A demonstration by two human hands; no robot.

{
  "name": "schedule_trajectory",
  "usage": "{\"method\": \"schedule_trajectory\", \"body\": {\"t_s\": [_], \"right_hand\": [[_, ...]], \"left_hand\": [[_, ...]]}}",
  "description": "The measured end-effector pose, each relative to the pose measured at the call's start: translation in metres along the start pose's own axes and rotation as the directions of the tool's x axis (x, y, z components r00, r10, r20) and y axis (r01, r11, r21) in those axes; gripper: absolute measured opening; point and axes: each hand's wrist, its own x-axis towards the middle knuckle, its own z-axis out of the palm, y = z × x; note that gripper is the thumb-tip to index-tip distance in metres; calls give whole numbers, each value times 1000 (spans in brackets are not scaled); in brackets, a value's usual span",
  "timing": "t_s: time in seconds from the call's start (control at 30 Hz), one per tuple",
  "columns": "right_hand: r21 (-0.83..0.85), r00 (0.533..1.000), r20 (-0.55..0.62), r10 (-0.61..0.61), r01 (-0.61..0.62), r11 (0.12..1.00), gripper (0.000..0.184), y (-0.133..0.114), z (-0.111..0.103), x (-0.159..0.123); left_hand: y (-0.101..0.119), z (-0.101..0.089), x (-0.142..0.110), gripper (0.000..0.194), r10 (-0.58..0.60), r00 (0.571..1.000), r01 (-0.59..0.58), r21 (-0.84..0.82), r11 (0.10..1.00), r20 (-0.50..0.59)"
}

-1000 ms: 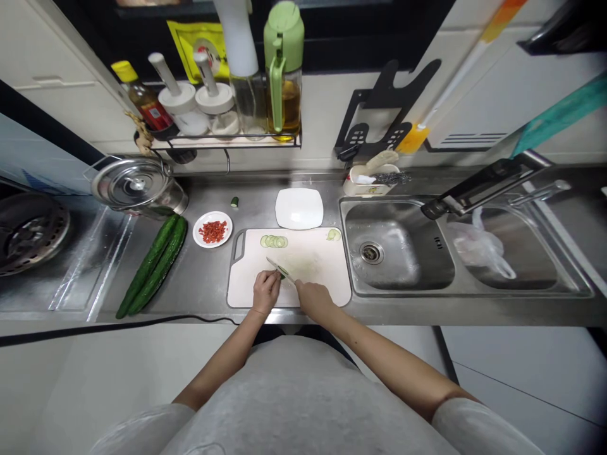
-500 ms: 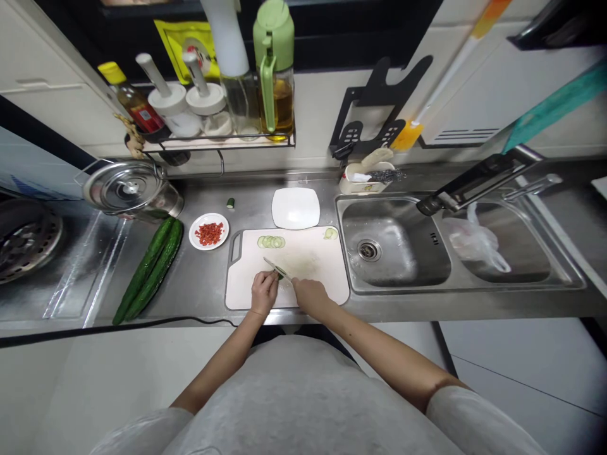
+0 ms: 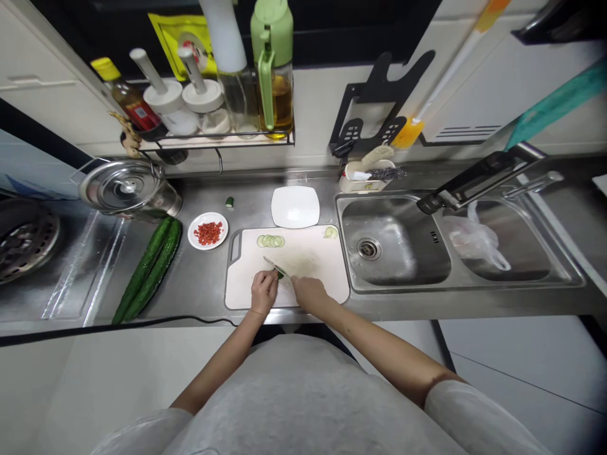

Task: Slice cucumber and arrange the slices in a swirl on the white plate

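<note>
My right hand (image 3: 309, 294) is closed round the handle of a kitchen knife (image 3: 272, 263), whose blade points up and left across the cutting board (image 3: 241, 284). Beside the blade, my left hand (image 3: 264, 291) has its fingers closed on a short piece of cucumber (image 3: 281, 273), mostly hidden by the fingers and the knife. A row of thin cucumber slices (image 3: 270, 241) lies overlapping at the board's upper left. A few more pale slices (image 3: 331, 233) sit in its upper right corner.
Two whole cucumbers (image 3: 149, 268) and a plate (image 3: 191, 235) of chopped red pieces lie left of the board. A cucumber end (image 3: 229, 202) and a white dish (image 3: 294, 207) are behind it. The double sink (image 3: 398, 246) adjoins on the right. A lidded steel pot (image 3: 128, 186) stands far left.
Both hands stay in nearly the same place, the left on the cucumber and the right on the knife. The view has shifted very slightly.
</note>
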Motion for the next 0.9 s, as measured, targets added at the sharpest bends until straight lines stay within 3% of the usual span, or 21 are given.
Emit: {"method": "schedule_trajectory", "body": {"t_s": [0.3,0.9], "right_hand": [[16,998,63,12,-13,1000,28,-1,-6,3],[35,999,33,20,-21,999,31,3,6,15]], "left_hand": [[-1,0,-1,18,7,1000,-7,8,1000,-1],[1,-2,1,17,-17,1000,16,39,999,23]]}}
